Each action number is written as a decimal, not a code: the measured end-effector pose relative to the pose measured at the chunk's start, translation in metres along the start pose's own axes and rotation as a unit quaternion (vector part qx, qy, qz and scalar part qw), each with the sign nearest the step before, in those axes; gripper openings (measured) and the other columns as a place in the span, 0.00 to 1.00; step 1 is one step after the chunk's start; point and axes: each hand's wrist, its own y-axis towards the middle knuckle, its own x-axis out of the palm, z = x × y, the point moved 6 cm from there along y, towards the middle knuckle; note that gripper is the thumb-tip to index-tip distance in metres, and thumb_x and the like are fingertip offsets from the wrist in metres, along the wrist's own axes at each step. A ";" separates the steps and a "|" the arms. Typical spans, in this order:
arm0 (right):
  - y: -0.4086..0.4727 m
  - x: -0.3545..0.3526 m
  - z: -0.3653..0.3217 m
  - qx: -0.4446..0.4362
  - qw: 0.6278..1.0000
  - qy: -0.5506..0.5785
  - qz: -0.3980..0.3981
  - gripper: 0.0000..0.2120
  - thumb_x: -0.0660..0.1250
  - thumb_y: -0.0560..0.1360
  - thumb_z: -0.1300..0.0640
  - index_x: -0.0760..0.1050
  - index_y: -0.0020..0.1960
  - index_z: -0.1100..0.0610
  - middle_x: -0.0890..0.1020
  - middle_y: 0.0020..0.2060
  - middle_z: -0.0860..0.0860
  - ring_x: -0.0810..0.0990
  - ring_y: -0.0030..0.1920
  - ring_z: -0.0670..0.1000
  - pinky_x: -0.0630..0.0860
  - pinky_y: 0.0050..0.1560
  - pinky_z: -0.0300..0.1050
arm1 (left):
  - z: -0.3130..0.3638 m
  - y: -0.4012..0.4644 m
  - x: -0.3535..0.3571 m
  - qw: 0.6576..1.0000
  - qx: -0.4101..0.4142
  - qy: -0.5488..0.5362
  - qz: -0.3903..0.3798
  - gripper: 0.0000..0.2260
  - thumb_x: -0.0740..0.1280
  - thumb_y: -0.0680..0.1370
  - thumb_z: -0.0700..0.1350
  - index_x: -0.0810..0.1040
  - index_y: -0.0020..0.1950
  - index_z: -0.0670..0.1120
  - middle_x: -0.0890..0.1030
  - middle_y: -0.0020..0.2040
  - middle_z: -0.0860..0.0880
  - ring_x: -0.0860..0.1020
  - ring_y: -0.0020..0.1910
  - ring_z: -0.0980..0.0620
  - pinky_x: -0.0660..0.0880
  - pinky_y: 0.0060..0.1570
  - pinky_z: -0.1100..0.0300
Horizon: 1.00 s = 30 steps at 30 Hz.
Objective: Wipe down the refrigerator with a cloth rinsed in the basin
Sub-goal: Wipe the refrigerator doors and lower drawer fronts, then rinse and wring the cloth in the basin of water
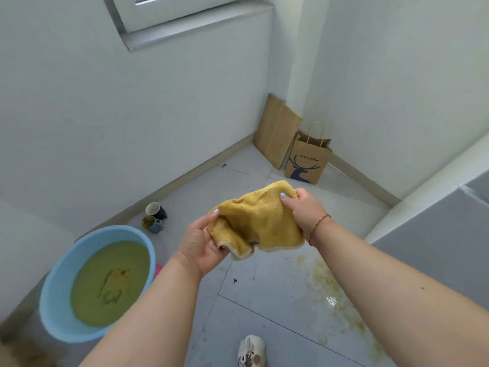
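Note:
A yellow cloth [260, 223] with a pale border hangs spread between both hands above the floor. My left hand [201, 242] grips its lower left corner, and my right hand [304, 210] pinches its upper right edge. A light blue basin [57, 290] holding murky greenish-yellow water stands on the floor at the lower left, apart from the cloth. The grey top of the refrigerator [428, 250] fills the right side, just right of my right forearm.
Two mugs [155, 217] stand by the wall beyond the basin. Two brown paper bags [307, 160] lean in the far corner. Yellowish stains [325, 284] mark the tiled floor near the refrigerator. A shoe [251, 350] shows at the bottom edge. A window sill runs overhead.

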 end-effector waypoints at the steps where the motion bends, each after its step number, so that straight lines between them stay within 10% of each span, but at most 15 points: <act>1: -0.003 0.009 -0.002 0.007 1.000 0.010 -0.004 0.10 0.62 0.79 0.49 0.71 0.55 0.54 0.78 0.52 0.54 0.77 0.53 0.55 0.75 0.58 0.57 | 0.004 -0.006 -0.015 1.000 0.009 0.006 0.015 0.15 0.67 0.74 0.41 0.76 0.59 0.39 0.82 0.51 0.41 0.81 0.46 0.45 0.80 0.39 0.58; 9: -0.013 0.127 -0.007 0.041 0.997 -0.031 -0.061 0.09 0.62 0.78 0.50 0.69 0.54 0.53 0.77 0.50 0.53 0.76 0.51 0.55 0.75 0.56 0.54 | 0.044 -0.058 -0.152 0.968 0.123 0.037 0.218 0.17 0.72 0.71 0.34 0.77 0.59 0.36 0.82 0.53 0.37 0.80 0.51 0.39 0.74 0.58 0.42; 19: -0.020 0.340 -0.005 0.088 0.980 -0.098 -0.149 0.24 0.65 0.77 0.56 0.57 0.68 0.49 0.69 0.56 0.55 0.70 0.52 0.56 0.71 0.52 0.50 | 0.116 -0.119 -0.345 0.898 0.229 -0.050 0.372 0.19 0.66 0.75 0.30 0.69 0.59 0.49 0.77 0.51 0.40 0.79 0.44 0.43 0.78 0.43 0.50; 30: 0.020 0.529 0.055 -0.037 0.932 -0.302 -0.198 0.09 0.60 0.78 0.61 0.63 0.52 0.50 0.70 0.38 0.51 0.70 0.36 0.50 0.70 0.36 0.43 | 0.148 -0.050 -0.513 0.875 0.174 0.078 0.446 0.11 0.63 0.75 0.28 0.80 0.48 0.42 0.82 0.45 0.39 0.81 0.40 0.45 0.80 0.37 0.56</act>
